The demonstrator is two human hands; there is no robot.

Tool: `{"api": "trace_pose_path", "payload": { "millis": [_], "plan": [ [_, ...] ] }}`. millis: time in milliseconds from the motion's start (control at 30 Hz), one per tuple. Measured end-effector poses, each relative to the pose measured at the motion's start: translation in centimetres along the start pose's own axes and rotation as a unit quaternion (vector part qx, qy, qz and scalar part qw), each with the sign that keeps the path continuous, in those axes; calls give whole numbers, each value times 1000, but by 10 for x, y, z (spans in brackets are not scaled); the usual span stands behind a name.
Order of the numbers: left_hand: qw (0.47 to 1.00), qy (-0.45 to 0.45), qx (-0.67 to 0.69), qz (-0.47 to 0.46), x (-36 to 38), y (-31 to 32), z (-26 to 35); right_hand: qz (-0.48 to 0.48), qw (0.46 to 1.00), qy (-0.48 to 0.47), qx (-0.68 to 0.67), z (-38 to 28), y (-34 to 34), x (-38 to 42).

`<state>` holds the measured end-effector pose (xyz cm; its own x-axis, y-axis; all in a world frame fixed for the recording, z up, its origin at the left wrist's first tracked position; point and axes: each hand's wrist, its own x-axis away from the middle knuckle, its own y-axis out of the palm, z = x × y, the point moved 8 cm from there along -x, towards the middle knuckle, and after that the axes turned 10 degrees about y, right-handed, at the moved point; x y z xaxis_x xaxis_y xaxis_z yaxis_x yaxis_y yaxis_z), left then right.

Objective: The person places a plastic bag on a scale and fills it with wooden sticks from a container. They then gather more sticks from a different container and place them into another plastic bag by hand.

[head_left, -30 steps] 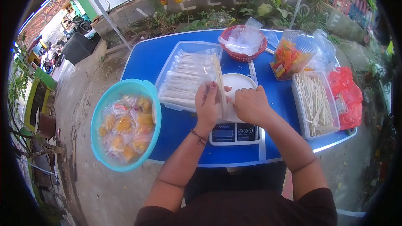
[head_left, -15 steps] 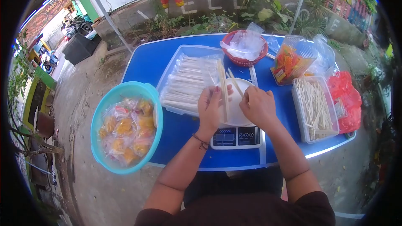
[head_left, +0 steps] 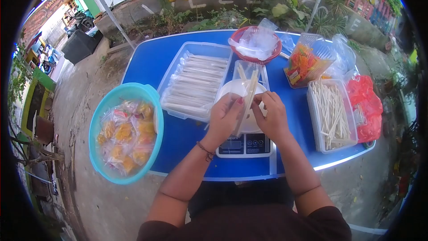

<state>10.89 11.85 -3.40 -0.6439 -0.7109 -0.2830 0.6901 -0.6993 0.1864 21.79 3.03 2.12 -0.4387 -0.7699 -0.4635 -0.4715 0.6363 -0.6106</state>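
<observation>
In the head view, my left hand [head_left: 225, 117] is closed round a narrow clear plastic bag with pale thin sticks [head_left: 250, 90] in it, held tilted above a kitchen scale [head_left: 244, 150]. At the bag's right edge my right hand [head_left: 273, 115] is closed, thumb and fingertips pinching the plastic; the exact grip is partly hidden. A round white plate [head_left: 232, 89] lies on the scale behind my hands. Left of them, a clear tray [head_left: 166, 100] holds several filled bags of sticks [head_left: 196, 82]. To the right stands a tub of loose pale sticks [head_left: 331, 114].
A turquoise basin [head_left: 94, 145] with bagged orange food stands at the blue table's [head_left: 178, 154] left. Behind are a red basket [head_left: 256, 58] of plastic bags and a clear container [head_left: 307, 64] with orange packets. A red plastic bag [head_left: 366, 107] lies far right.
The sticks my right hand held are now in the bag with the others. My right hand has moved in to the bag's edge. The whole view has shifted slightly.
</observation>
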Motion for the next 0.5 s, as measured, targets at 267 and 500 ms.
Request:
{"api": "trace_pose_path", "payload": {
  "millis": [267, 500],
  "plan": [
    [999, -17, -30, -37, 3, 10, 4, 69, 983, 61, -160, 29, -29, -10],
    [990, 2, -120, -80, 4, 19, 13, 206, 901, 41, -379, 50, -72, -6]
  ]
}}
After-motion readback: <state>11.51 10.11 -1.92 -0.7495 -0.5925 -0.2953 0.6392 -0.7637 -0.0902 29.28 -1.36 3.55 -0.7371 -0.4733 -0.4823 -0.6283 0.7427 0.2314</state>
